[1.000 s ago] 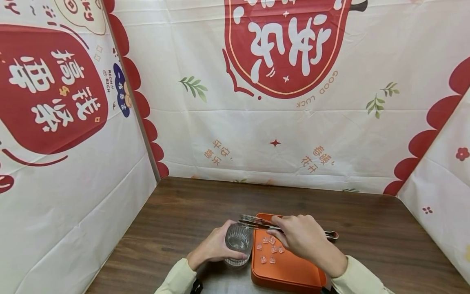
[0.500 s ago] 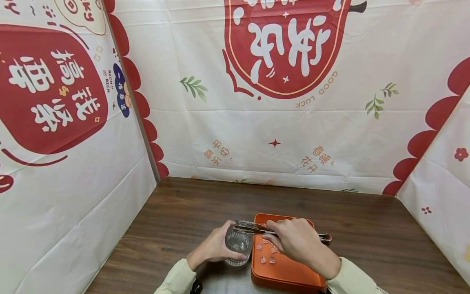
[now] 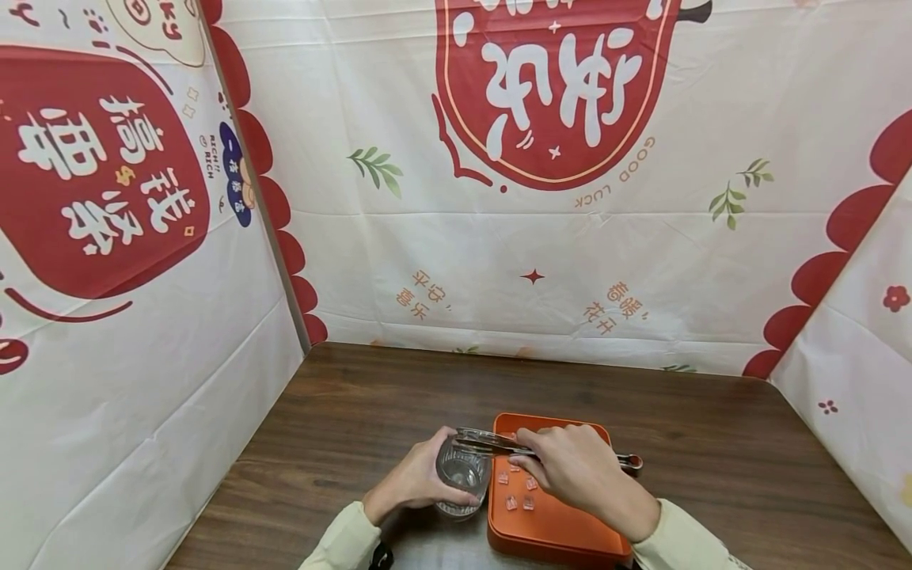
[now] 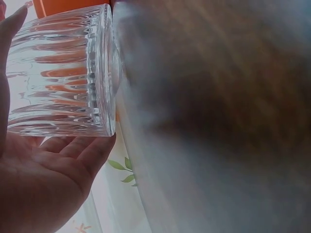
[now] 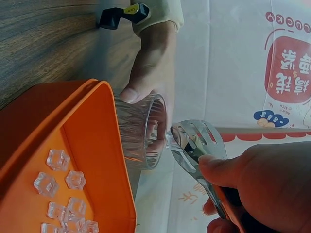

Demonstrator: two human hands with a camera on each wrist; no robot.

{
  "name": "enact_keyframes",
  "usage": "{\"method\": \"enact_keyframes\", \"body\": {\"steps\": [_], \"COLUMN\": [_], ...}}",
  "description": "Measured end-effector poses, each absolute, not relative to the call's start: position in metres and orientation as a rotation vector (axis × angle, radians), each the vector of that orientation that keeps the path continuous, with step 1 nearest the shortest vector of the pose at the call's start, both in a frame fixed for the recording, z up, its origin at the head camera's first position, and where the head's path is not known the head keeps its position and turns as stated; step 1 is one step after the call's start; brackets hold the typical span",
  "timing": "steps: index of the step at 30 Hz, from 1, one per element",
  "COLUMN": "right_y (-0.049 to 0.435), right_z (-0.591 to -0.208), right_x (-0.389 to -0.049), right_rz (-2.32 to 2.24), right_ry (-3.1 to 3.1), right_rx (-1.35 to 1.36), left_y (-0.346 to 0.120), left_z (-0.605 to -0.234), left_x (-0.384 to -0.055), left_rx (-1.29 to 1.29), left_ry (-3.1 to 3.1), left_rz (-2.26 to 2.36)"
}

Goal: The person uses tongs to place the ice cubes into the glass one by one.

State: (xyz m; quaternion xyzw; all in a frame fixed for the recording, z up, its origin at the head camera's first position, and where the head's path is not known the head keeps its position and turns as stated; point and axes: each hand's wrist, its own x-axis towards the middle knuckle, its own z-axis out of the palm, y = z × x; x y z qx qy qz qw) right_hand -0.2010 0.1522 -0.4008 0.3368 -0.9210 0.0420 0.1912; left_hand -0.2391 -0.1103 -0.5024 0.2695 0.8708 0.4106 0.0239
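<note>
My left hand (image 3: 416, 479) grips a ribbed clear glass (image 3: 463, 475) standing on the table, thumb at the near side and fingers round the far side. In the left wrist view the glass (image 4: 63, 82) fills the curve of the palm. My right hand (image 3: 580, 471) holds slotted metal tongs (image 3: 488, 443), their heads over the far part of the glass mouth. The right wrist view has the tongs (image 5: 209, 141) with a small clear piece (image 5: 170, 140) at their tips, by the rim. Several clear star-shaped pieces (image 5: 58, 159) lie in an orange tray (image 5: 97, 160).
The orange tray (image 3: 563, 538) stands right of the glass, partly beneath my right forearm. Dark wood tabletop (image 3: 370, 404) surrounds both. Printed white cloth (image 3: 463, 253) hangs behind the table and along both sides.
The tongs and my right hand have moved left and slightly nearer, bringing the tong heads over the glass, then held almost still. My left hand and the glass stay put.
</note>
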Motion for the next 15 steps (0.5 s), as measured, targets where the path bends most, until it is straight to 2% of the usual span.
{"method": "enact_keyframes", "body": {"steps": [15], "right_y": [0.1525], "right_z": [-0.4021], "right_x": [-0.2024], "right_rz": [0.131], "right_ry": [-2.593], "right_rx": [0.942], "left_y": [-0.1101], "left_z": [-0.5028], "left_x": [-0.2420], "left_rx": [0.802], "left_ry": [2.664], "left_rz": [1.282]}}
